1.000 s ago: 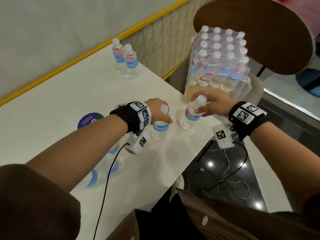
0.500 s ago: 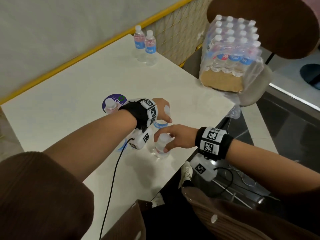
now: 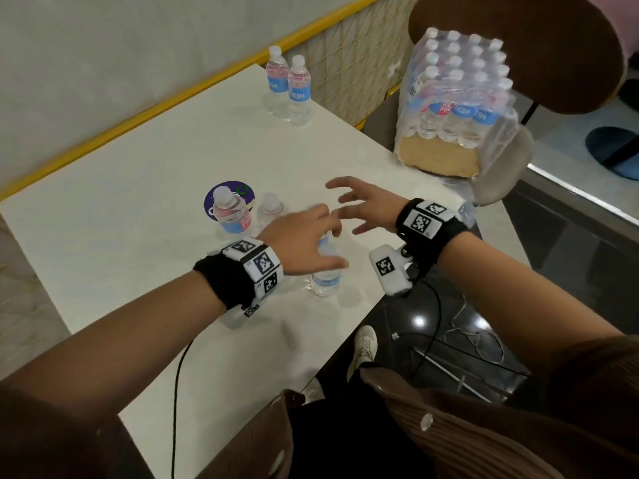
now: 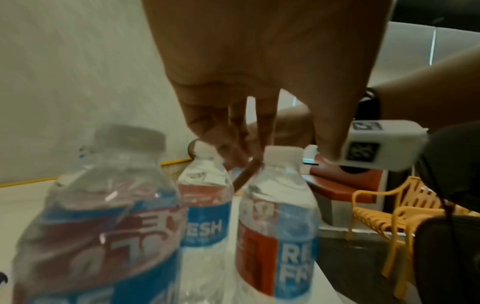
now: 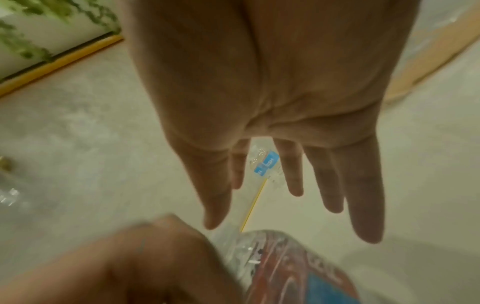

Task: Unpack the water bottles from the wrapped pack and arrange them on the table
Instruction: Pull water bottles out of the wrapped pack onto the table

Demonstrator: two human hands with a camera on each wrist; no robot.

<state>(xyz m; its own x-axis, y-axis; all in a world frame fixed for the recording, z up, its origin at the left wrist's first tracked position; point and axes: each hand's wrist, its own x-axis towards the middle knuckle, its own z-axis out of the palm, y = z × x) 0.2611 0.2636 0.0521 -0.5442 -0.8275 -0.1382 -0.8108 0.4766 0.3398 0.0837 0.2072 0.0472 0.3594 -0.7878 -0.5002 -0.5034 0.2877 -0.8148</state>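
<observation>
The table (image 3: 145, 188) is seen as plain white, edged by a yellow rail (image 3: 193, 95). Blue and red labels with white lettering are carried by the clear, white-capped bottles (image 4: 205, 218). A purple round sticker (image 3: 216, 197) is marked with a green ring. Black wristbands (image 3: 224, 285) are fitted with black-and-white square-patterned tags. Brown ribbed sleeves (image 3: 484, 440) are worn.

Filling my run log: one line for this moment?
left hand: over near bottle | right hand: open, empty | pack: on chair
</observation>
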